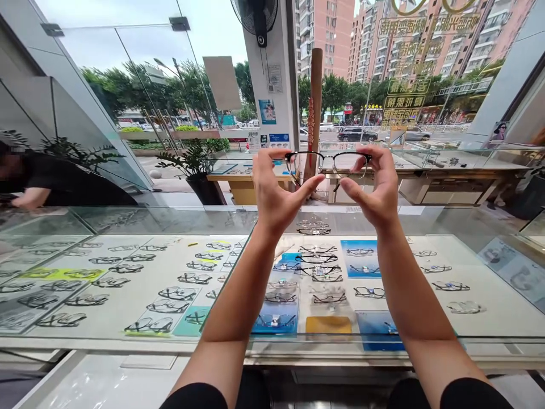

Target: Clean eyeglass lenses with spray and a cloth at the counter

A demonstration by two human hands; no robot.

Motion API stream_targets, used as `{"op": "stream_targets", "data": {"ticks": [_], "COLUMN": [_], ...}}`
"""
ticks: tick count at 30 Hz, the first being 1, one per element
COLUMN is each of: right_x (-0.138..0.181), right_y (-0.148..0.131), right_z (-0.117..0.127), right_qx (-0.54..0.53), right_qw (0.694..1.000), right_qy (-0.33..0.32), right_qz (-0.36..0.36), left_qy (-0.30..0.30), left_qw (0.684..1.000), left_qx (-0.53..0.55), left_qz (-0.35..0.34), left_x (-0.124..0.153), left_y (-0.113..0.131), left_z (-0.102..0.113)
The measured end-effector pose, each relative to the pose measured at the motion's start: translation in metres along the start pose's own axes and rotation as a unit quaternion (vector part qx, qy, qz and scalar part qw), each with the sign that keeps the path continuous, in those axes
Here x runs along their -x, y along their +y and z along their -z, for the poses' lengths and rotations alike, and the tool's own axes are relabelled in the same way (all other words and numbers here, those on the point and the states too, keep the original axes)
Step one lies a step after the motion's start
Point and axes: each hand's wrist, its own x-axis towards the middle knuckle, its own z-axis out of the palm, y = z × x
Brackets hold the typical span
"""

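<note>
A pair of eyeglasses (327, 155) with a dark upper rim and clear lenses is held up level in the air, above the far side of the glass display counter (426, 218). My left hand (279, 187) pinches its left end between fingers and thumb. At the right end, my right hand (374, 184) grips the frame the same way. Both arms stretch forward over the counter. Under the glass lie rows of other eyeglasses (317, 258), partly hidden by my forearms.
A person in black (72, 179) leans over the counter at the far left. Behind the counter are a potted plant (200, 170), a wooden post (314, 102) and a second glass case (447, 162). A wall fan (258, 20) hangs above. An open white drawer (106, 380) sits below left.
</note>
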Motion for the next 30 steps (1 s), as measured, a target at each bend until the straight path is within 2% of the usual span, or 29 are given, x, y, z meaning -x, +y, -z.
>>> {"op": "stream_targets", "data": {"ticks": [4,11,19,30], "right_x": [0.002,0.007,0.007,0.007], "right_y": [-0.011,-0.029,-0.031,-0.033], "right_z": [0.007,0.017,0.022,0.026], "right_qx": [0.036,0.053,0.066,0.093], "right_qw": [0.999,0.998,0.996,0.994], "right_qy": [-0.014,-0.014,-0.050,-0.061], "right_qz": [0.023,0.014,-0.016,-0.022], "left_qy": [-0.006,-0.036,-0.041,-0.048], "left_qw": [1.000,0.998,0.998,0.997], "left_qx": [0.011,0.029,0.007,0.002], "left_qz": [0.009,0.041,0.038,0.059], "left_x": [0.007,0.008,0.006,0.002], "left_y": [0.004,0.015,0.005,0.000], "left_z": [0.005,0.014,0.015,0.020]}}
